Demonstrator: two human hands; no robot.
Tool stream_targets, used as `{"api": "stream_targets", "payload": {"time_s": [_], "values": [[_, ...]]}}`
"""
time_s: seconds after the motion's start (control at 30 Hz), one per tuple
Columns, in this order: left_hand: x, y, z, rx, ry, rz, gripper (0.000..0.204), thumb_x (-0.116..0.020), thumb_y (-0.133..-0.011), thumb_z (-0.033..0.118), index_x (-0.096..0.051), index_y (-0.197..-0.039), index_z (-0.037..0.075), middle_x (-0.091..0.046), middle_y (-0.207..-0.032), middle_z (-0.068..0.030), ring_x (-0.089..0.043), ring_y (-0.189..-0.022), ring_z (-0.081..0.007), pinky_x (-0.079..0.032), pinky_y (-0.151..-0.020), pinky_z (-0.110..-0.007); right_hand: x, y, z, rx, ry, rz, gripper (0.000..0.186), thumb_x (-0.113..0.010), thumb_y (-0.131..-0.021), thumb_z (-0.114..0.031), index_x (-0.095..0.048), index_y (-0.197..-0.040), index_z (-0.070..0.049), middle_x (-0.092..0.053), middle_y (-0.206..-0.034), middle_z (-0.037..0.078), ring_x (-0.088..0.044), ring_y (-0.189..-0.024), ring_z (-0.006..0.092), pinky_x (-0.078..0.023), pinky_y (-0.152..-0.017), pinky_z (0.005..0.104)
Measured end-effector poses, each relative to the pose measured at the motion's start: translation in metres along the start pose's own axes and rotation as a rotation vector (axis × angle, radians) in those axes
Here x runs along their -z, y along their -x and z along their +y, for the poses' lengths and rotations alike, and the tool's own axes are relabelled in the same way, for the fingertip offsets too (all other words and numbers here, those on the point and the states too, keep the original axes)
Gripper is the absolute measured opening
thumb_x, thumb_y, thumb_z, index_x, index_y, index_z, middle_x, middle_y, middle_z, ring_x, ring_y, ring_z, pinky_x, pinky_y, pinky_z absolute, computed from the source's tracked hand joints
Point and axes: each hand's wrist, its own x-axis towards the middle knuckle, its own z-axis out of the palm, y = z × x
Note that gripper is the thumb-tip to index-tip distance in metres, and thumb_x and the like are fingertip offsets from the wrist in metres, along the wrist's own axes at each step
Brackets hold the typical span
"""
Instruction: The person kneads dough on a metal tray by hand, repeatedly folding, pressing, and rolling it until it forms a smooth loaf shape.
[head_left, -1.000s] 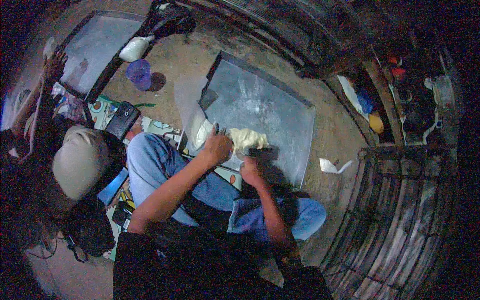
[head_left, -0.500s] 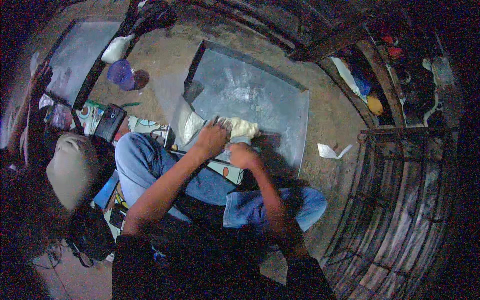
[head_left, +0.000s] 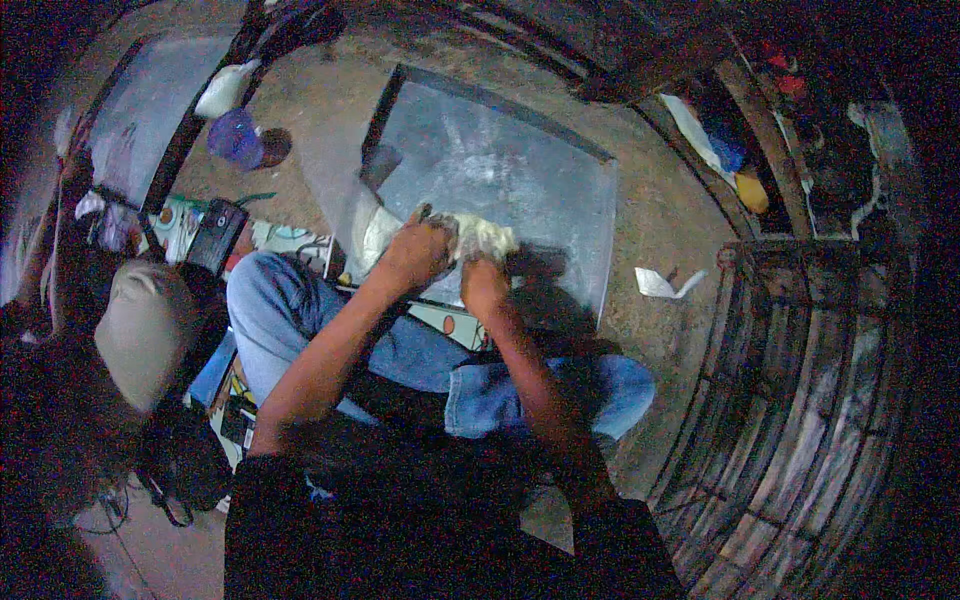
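A pale, cream-coloured lump that looks like dough [head_left: 486, 236] lies at the near edge of a flat grey tray [head_left: 560, 190]. White powdery smears mark the tray's surface beyond it. My left hand [head_left: 420, 248] grips the lump's left part, its fingers curled over the top. Close beside it, my right hand [head_left: 484, 284] is closed against the lump's near side; its fingertips are mostly hidden. A whitish, crumpled piece, perhaps plastic [head_left: 375, 228], sits just left of my left hand.
My crossed legs in jeans [head_left: 275, 300] are at the tray's near side. Leftward are a dark phone [head_left: 217, 237], a purple cup-like container [head_left: 236, 140], a white bag [head_left: 226, 90] and a second grey panel [head_left: 165, 105]. A white scrap [head_left: 663, 282] and a slatted wooden frame [head_left: 790, 400] are at right.
My right hand has moved slightly forward, closer against the lump. My left hand stays on the lump's left part. The whole view has shifted a little.
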Motion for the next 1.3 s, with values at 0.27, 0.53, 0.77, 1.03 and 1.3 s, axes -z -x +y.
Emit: {"api": "stream_targets", "payload": {"time_s": [0.27, 0.53, 0.77, 1.03, 1.3], "values": [[-0.018, -0.010, -0.009, -0.160, -0.027, 0.028, 0.050, -0.060, -0.084, 0.017, -0.051, -0.129, -0.002, -0.053, -0.132, -0.0246, -0.053, -0.120, -0.0409, -0.047, -0.100, -0.044, 0.005, -0.009, 0.005, 0.047, -0.304, -0.039, 0.022, -0.056, -0.080, -0.011, -0.062, -0.098, 0.001, -0.061, -0.112, 0.022, -0.057, -0.105, 0.0389, -0.048, -0.089, 0.0486], [-0.015, -0.035, 0.027, -0.107, -0.191, -0.088, 0.034, -0.061, -0.085, 0.022, -0.065, -0.115, 0.007, -0.065, -0.117, -0.0141, -0.059, -0.115, -0.0341, -0.050, -0.094, -0.041, 0.005, 0.005, 0.024, 0.043, -0.316, -0.328, 0.041, -0.055, -0.078, -0.008, -0.059, -0.118, 0.003, -0.054, -0.130, 0.022, -0.042, -0.132, 0.0338, -0.040, -0.108, 0.0438], [-0.015, -0.062, 0.010, -0.287, -0.225, -0.369, 0.034, -0.062, -0.084, 0.031, -0.066, -0.111, 0.011, -0.068, -0.112, -0.0136, -0.067, -0.096, -0.0323, -0.055, -0.083, -0.043, 0.084, 0.014, 0.029, -0.094, -0.360, -0.354, 0.035, -0.058, -0.079, -0.010, -0.060, -0.110, 0.006, -0.062, -0.115, 0.027, -0.060, -0.108, 0.0412, -0.049, -0.093, 0.0469], [-0.031, -0.038, 0.003, -0.186, 0.053, -0.042, 0.028, -0.058, -0.087, 0.024, -0.064, -0.106, 0.004, -0.065, -0.110, -0.0200, -0.062, -0.099, -0.0406, -0.052, -0.085, -0.047, 0.030, -0.013, 0.032, -0.021, -0.177, 0.195, 0.025, -0.055, -0.081, -0.007, -0.066, -0.102, 0.003, -0.066, -0.102, 0.026, -0.065, -0.096, 0.0420, -0.052, -0.085, 0.0490], [-0.044, -0.002, 0.002, -0.198, -0.117, 0.083, 0.038, -0.051, -0.090, 0.022, -0.059, -0.119, -0.001, -0.060, -0.124, -0.0222, -0.060, -0.114, -0.0356, -0.047, -0.098, -0.044, 0.034, -0.055, 0.039, 0.068, -0.160, -0.054, 0.025, -0.057, -0.079, -0.012, -0.069, -0.095, 0.002, -0.068, -0.093, 0.023, -0.066, -0.094, 0.0397, -0.053, -0.085, 0.0453]]}}
